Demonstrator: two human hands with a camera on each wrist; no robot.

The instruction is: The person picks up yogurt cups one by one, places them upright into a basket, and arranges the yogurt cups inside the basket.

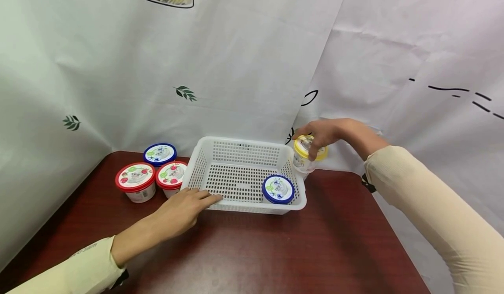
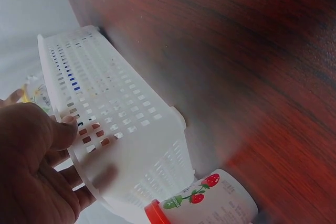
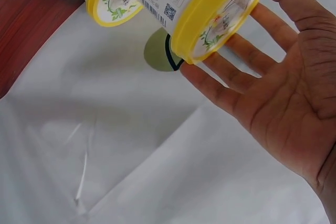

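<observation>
My left hand (image 1: 177,213) grips the front-left corner of a white perforated plastic basket (image 1: 252,208). In the left wrist view, its thumb lies outside the basket rim and its fingers reach over to the inner side. Beyond the basket's right end, my right hand (image 1: 328,132) holds a white tub with a yellow lid (image 3: 210,22) by its lid. A second yellow-lidded tub (image 3: 113,3) stands close by in the right wrist view, mostly hidden from the head camera. Inside the basket's front-right corner sits a tub with a blue lid (image 1: 278,189).
Left of the basket stand two red-lidded tubs, the outer red-lidded tub (image 1: 135,176) and the inner red-lidded tub (image 1: 171,174), with another blue-lidded tub (image 1: 159,153) behind. The dark red table (image 1: 252,250) meets a pale printed cloth (image 1: 244,66) at the back and sides.
</observation>
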